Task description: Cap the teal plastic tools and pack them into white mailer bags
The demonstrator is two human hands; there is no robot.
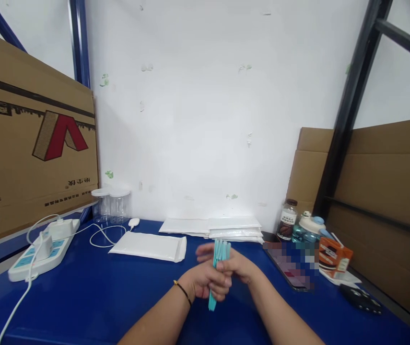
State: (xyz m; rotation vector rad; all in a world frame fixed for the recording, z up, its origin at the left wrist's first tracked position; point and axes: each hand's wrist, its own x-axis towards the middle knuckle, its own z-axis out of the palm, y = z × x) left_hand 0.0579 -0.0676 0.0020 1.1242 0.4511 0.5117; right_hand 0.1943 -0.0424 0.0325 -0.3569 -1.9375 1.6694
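Note:
A bundle of slim turquoise sticks (221,251) stands nearly upright between my hands, above the blue table; their exact kind is hard to make out. My left hand (208,282), with a dark bracelet at the wrist, has its fingers wrapped round the lower part, and the bundle's bottom end shows beneath. My right hand (239,265) is at the upper part, its thumb against the front. Its fingers reach out behind the sticks to the left and are slightly blurred. The two hands touch.
On the blue table (93,292) lie a white padded envelope (149,246), stacked white envelopes (235,226) and a power strip (48,254) with cables. Clear jars (119,206) stand back left. At right are a phone (287,268), brown bottle (287,220), orange carton (334,256) and black object (360,299).

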